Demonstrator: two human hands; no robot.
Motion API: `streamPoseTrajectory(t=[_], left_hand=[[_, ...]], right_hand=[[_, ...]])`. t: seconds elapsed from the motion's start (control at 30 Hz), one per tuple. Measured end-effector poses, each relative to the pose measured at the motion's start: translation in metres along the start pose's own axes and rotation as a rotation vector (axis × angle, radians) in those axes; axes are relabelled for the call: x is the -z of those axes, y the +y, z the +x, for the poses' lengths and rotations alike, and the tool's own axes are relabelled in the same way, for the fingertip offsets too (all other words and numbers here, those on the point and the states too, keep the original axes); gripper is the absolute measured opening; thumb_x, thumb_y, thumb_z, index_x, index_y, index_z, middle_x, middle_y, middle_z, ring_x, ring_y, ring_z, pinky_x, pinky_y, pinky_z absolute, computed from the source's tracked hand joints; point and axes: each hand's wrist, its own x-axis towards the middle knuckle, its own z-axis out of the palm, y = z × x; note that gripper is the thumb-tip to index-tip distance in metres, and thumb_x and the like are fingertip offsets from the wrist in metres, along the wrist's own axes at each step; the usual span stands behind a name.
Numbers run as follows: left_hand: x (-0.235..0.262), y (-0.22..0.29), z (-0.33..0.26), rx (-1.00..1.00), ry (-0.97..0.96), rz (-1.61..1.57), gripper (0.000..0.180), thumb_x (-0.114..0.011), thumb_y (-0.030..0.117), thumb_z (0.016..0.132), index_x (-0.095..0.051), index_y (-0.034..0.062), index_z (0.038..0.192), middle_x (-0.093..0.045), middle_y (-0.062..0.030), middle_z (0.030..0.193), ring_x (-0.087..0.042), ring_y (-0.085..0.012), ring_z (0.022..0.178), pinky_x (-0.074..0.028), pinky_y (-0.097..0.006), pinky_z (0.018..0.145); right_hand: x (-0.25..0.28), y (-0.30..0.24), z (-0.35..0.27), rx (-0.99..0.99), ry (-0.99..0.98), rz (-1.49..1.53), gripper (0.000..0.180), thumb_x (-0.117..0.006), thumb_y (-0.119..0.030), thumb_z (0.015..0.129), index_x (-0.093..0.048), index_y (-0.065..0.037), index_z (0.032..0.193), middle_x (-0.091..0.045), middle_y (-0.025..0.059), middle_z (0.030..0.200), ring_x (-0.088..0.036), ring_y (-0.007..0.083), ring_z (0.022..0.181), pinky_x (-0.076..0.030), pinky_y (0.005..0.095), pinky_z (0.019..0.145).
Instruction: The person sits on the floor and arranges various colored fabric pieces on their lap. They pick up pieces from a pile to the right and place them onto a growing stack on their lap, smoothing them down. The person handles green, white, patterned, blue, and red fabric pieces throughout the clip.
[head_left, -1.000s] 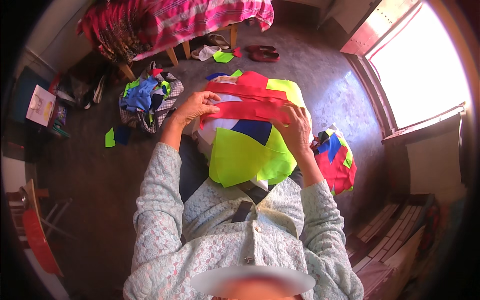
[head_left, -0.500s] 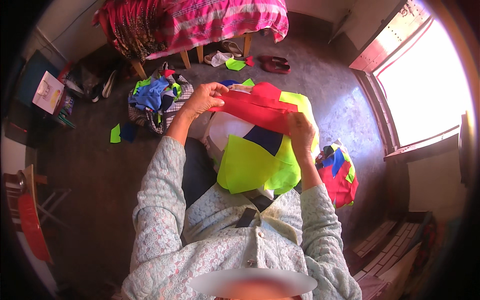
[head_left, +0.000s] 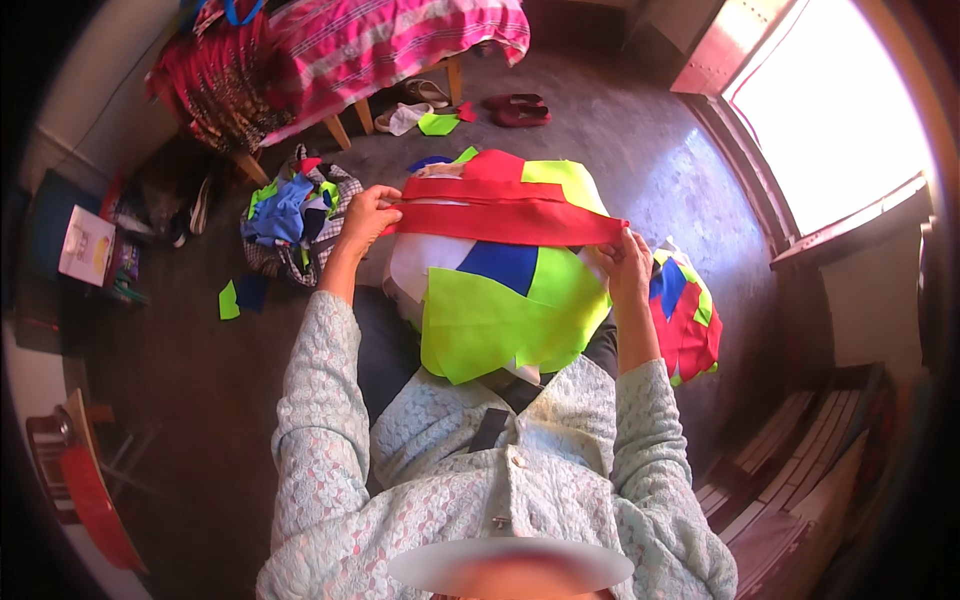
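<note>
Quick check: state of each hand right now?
Left hand: closed, holding a red strip by its left end.
Right hand: closed, holding its right end.

Red strip (head_left: 505, 224), centre of frame: cloth, smooth, matt. Lime-green piece (head_left: 475, 322) below it: matt cloth, lightly creased. Jacket (head_left: 440, 505), lower frame: textile, raised lacy texture. Draped cover (head_left: 400, 40), upper left: soft cloth; legs (head_left: 455, 80) beneath appear wooden. Floor (head_left: 690, 185): hard, glossy at upper right.

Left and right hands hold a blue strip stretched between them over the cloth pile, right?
Not blue: the head view shows a red strip. The left hand and right hand do hold it stretched over the cloth pile.
</note>
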Motion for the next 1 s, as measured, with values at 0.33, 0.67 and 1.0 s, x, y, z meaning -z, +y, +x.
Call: streamPoseTrajectory(t=[0.33,0.67,1.0], left_hand=[[-0.011,0.005,0.006,-0.253,0.274,0.498,0.037,-0.073,0.016,0.069,-0.065,0.0083,0.104,-0.064,-0.0131,0.099,-0.061,-0.0270,0.094,-0.049,-0.038,0.083],[-0.141,0.127,-0.027,-0.828,-0.049,0.681,0.038,-0.058,0.031,0.091,-0.060,0.0087,0.122,-0.044,-0.0148,0.142,-0.036,-0.0330,0.134,-0.027,-0.046,0.110],[-0.180,0.088,-0.026,-0.829,-0.150,1.010,0.052,-0.043,0.045,0.095,-0.044,0.0209,0.141,-0.038,-0.0045,0.148,-0.030,-0.0250,0.139,-0.019,-0.050,0.113]], right_hand=[[0.017,-0.011,-0.010,0.093,0.045,-0.144,0.023,-0.057,-0.014,0.091,-0.052,-0.001,0.109,-0.062,0.0104,0.091,-0.062,0.0156,0.064,-0.054,0.0271,0.056],[0.117,0.013,-0.044,0.075,0.333,-0.045,0.017,-0.057,-0.013,0.093,-0.054,-0.006,0.108,-0.062,0.0058,0.088,-0.060,0.0111,0.061,-0.050,0.0239,0.052],[0.206,0.054,-0.093,-0.081,0.531,-0.163,0.013,-0.056,-0.010,0.090,-0.057,-0.008,0.103,-0.064,0.0038,0.080,-0.060,0.0097,0.060,-0.049,0.0229,0.050]])
